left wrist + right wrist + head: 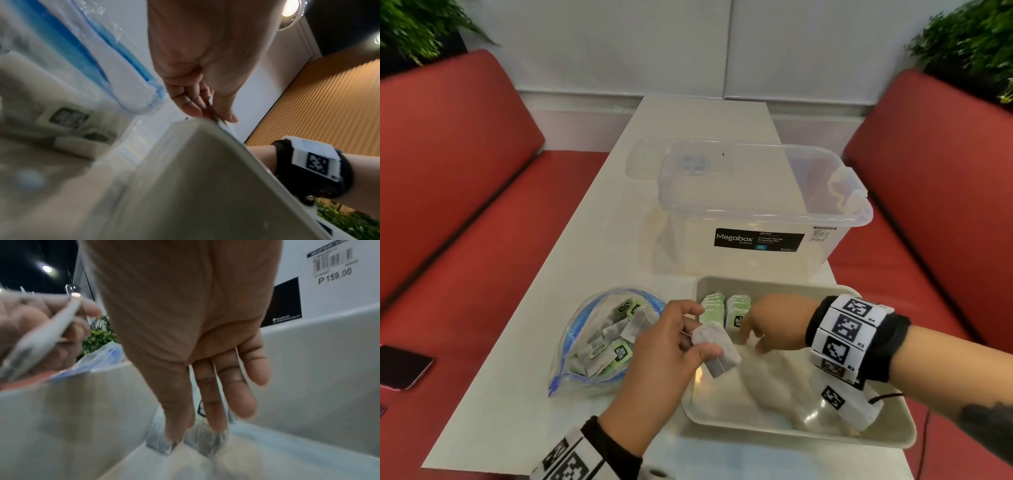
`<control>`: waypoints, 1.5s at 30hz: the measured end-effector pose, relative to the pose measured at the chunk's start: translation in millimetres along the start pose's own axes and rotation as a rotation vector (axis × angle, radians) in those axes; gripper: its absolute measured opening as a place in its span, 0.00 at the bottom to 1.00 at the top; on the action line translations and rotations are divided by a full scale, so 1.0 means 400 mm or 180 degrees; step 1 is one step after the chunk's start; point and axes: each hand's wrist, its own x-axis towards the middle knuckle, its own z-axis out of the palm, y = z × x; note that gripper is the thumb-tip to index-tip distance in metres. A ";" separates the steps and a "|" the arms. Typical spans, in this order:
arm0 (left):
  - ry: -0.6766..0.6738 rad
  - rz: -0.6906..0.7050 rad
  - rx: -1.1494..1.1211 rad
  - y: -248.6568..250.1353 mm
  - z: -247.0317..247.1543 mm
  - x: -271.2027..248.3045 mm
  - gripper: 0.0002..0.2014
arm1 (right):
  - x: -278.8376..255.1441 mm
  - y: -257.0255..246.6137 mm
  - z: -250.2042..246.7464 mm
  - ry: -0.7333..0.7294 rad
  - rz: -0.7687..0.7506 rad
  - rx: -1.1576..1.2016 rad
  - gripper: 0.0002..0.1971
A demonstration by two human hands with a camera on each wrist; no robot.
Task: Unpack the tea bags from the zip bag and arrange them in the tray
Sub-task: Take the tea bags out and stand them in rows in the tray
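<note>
A clear zip bag (599, 346) with a blue seal lies open on the white table, with several tea bags inside. To its right sits the beige tray (887, 435). Two short rows of tea bags (726, 308) stand in its far left corner. My left hand (698, 339) pinches a grey tea bag (717, 353) over the tray's left rim; the left wrist view shows thumb and fingers (191, 108) closed on it edge-on. My right hand (753, 339) reaches down inside the tray. Its straight fingertips (216, 423) touch the tops of the standing tea bags (205, 444).
A clear Megabox storage box (756, 205) stands just behind the tray, with its lid (647, 157) lying behind it. Red benches flank the narrow table. A dark phone (400, 366) lies on the left bench. A clear plastic sheet (774, 383) covers the tray floor.
</note>
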 end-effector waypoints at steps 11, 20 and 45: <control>-0.0355 0.0095 0.0815 0.067 -0.025 0.039 0.25 | -0.092 -0.072 -0.056 0.1579 -0.0584 0.2142 0.03; -0.1026 -0.1154 -0.1510 0.114 -0.032 0.012 0.20 | -0.136 -0.054 -0.073 0.1765 -0.1003 0.3466 0.13; -0.0137 -0.0042 0.0306 0.079 0.014 0.024 0.12 | -0.158 -0.048 -0.101 0.2090 -0.0091 0.1522 0.03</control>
